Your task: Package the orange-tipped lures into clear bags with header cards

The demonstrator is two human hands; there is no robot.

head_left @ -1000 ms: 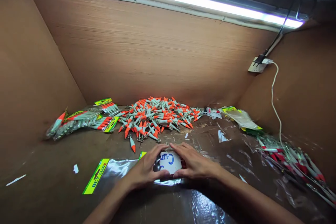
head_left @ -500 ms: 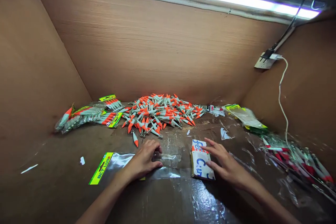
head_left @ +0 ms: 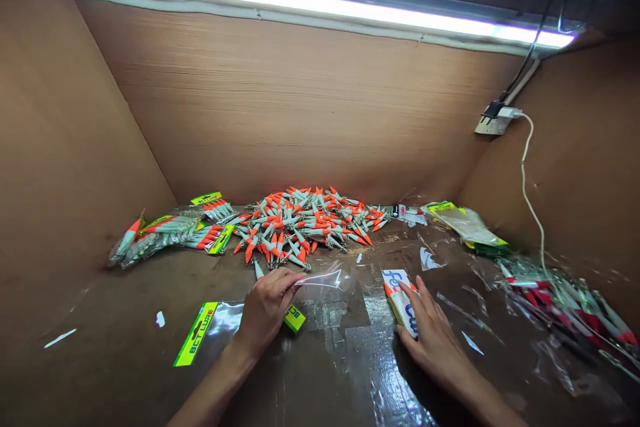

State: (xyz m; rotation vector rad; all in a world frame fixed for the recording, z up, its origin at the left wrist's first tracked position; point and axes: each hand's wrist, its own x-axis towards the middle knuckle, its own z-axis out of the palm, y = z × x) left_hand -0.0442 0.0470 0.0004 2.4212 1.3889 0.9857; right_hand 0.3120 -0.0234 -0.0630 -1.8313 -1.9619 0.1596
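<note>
My left hand [head_left: 267, 300] pinches the edge of a clear plastic bag [head_left: 325, 279], which stretches out to the right of the fingers. Another clear bag with a yellow-green BCT LURE header [head_left: 195, 337] lies flat, partly under that wrist. A small yellow-green printed piece [head_left: 295, 319] shows just beside the left hand; what it belongs to is hidden. Thumb and fingers of my right hand [head_left: 430, 327] are closed around a small block with blue lettering [head_left: 397, 280], white and orange on top, covering much of it. One white-and-orange fishing lure [head_left: 258, 269] lies behind the left knuckles.
A heap of white-and-orange lures [head_left: 310, 223] lies at the back. Bagged lures [head_left: 175, 230] are at left, a stack of bags [head_left: 465, 223] at right, with red-and-white lures [head_left: 575, 307] nearer. A white cable [head_left: 530, 193] hangs down the right wall.
My left hand has closed on a clear bag and lifted its edge. My right hand and the lettered block have shifted right, and the block has turned. The camera view has tilted slightly.
</note>
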